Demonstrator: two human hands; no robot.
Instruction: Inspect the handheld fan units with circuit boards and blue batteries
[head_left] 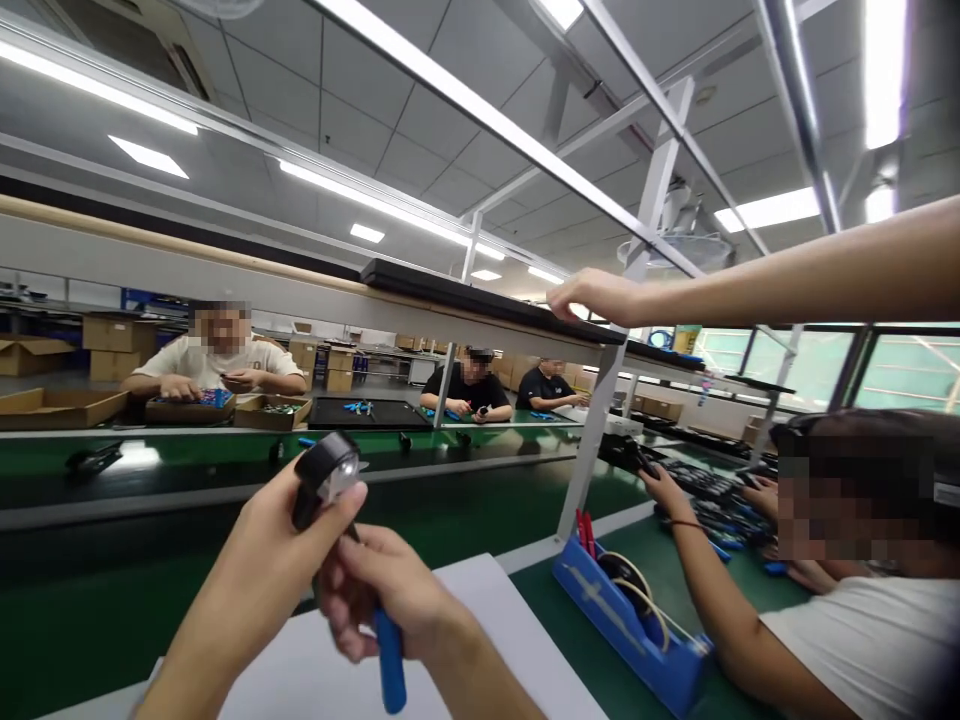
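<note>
My left hand point(281, 555) is closed around a black part with a round head point(328, 462), its thumb pressed on a clear, shiny piece at the front. Just below and to the right, my right hand point(397, 590) wraps its fingers round a blue-handled hand tool point(391, 665). The handle points down out of the fist, while the tool's working end is mostly hidden behind the fingers, close to the black part. Both hands are raised over a white sheet point(495, 610) on the green bench.
A blue tape dispenser point(630, 635) holding red-handled tools stands right of the sheet. A co-worker sits at far right beside piled black parts point(705, 490). Another person's arm point(720, 285) reaches onto the overhead shelf point(480, 300). Other people sit across the green conveyor point(480, 490).
</note>
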